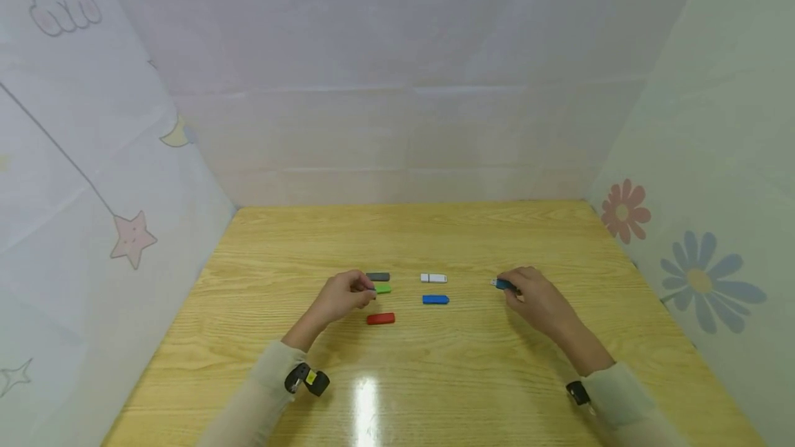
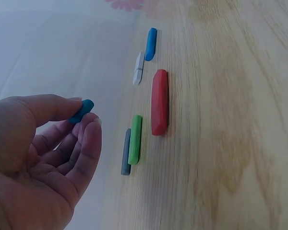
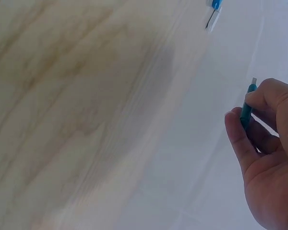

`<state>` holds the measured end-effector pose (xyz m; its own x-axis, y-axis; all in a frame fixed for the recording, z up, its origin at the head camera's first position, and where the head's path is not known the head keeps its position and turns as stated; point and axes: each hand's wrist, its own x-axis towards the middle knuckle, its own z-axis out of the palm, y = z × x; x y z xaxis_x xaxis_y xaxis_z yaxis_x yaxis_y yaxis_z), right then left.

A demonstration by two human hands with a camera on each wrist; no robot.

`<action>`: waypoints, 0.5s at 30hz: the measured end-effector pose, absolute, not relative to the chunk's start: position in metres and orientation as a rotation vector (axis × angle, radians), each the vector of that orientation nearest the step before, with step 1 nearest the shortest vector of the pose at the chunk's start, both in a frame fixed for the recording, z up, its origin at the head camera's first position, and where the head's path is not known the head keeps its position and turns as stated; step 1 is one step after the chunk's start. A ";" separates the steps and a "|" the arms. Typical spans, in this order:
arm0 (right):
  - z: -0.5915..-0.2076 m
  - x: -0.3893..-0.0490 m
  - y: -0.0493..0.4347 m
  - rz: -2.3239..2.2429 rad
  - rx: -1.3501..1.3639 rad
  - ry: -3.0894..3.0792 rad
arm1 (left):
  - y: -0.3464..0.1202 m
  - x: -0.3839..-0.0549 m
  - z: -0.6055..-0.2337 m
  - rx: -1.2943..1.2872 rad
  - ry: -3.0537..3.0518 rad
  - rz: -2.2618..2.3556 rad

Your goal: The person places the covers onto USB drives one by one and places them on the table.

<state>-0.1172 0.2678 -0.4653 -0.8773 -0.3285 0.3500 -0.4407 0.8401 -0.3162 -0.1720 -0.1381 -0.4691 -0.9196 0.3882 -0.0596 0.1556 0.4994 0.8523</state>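
Between thumb and fingertips, my left hand [image 1: 343, 295] pinches a small teal USB cap [image 2: 81, 111]. My right hand [image 1: 539, 301] grips a dark teal USB stick [image 1: 504, 284], its bare metal plug [image 3: 254, 81] pointing away from the fingers. Close by the left hand, a green USB stick [image 1: 383, 289] and a grey one [image 2: 126, 151] lie side by side on the table. Nearer the front is a red USB stick [image 1: 381, 319]. A white USB stick [image 1: 433, 278] and a blue one [image 1: 435, 299] lie between the two hands.
The wooden table [image 1: 472, 378] carries all the loose sticks. Pale cloth walls stand at its back [image 1: 410, 136] and along both sides, printed with stars and flowers. Black straps [image 1: 306, 379] circle both wrists over light sleeves.
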 end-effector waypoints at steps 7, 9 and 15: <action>-0.468 -0.115 0.257 0.579 0.623 -2.708 | -0.125 -0.167 -0.466 0.543 2.453 1.400; -0.467 -0.115 0.254 0.578 0.624 -2.703 | -0.122 -0.167 -0.465 0.548 2.439 1.406; -0.467 -0.114 0.245 0.582 0.633 -2.703 | -0.114 -0.168 -0.468 0.589 2.434 1.400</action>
<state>-0.1139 0.2451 -0.4668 -0.8567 -0.3538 0.3755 -0.4769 0.8206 -0.3149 -0.1680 -0.1143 -0.4676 -0.8803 0.4733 -0.0319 0.2103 0.4496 0.8681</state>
